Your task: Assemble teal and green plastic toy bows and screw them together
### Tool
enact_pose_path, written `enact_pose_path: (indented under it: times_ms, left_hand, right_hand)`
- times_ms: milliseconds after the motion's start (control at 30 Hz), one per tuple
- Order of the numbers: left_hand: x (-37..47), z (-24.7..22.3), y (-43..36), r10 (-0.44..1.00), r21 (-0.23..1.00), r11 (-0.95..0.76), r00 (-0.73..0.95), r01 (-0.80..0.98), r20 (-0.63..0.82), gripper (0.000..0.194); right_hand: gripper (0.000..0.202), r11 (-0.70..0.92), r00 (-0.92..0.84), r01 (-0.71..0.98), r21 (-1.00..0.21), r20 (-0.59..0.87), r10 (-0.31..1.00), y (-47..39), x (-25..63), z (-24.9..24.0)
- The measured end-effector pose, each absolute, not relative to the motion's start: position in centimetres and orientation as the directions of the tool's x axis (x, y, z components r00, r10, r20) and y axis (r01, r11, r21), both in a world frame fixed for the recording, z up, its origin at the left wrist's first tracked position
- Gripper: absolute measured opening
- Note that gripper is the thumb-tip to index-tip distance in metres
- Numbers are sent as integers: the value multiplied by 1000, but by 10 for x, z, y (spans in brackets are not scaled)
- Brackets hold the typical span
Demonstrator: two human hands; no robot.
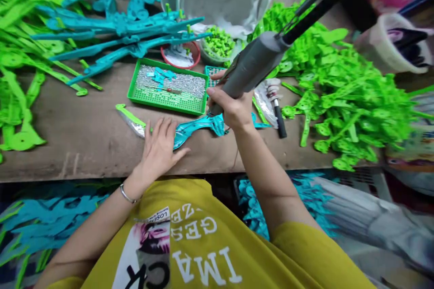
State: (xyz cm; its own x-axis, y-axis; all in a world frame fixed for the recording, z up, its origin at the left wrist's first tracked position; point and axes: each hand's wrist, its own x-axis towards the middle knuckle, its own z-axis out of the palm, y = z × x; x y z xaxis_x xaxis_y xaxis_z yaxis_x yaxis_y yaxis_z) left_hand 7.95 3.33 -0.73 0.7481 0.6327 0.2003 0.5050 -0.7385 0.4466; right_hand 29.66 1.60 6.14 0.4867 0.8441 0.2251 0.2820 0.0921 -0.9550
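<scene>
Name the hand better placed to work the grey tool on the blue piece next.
Right, most likely: the right hand grips the grey tool, its lower end down by the blue piece. The left hand lies palm-down at that piece's left end.

Elec. screwdriver (252, 65): body matt grey plast. Blue moulded part (195, 129): smooth plast., slight sheen. Small screws (193, 85): bright metal. Perf. tray (166, 106): green plast., semi-gloss. Worktop (95, 144): matt wood, scuffed. T-shirt (252, 253): matt cloth. Bangle (125, 195): shiny metal.
</scene>
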Motion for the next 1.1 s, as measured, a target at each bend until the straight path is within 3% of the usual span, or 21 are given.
enact_pose_path:
  times_ms: [67,200,500,900,1100]
  left_hand:
    - [89,-9,26,612,390,-756,780,526,134,74]
    - [94,-11,30,608,328,-761,792,560,58,61]
    - [43,-11,54,538,272,-818,842,508,44,59]
    - [-26,-13,78,582,291,-788,810,543,64,65]
    - [-37,-12,83,584,266,-793,808,548,79,60]
  right_hand:
    - [41,87,525,288,-954,233,819,5,305,63]
    - [40,101,616,256,-961,243,750,-12,322,60]
    - [42,84,658,288,-954,261,707,-15,338,48]
    - [53,0,510,264,-965,139,849,23,302,40]
    - [53,73,413,318,-945,207,887,32,295,36]
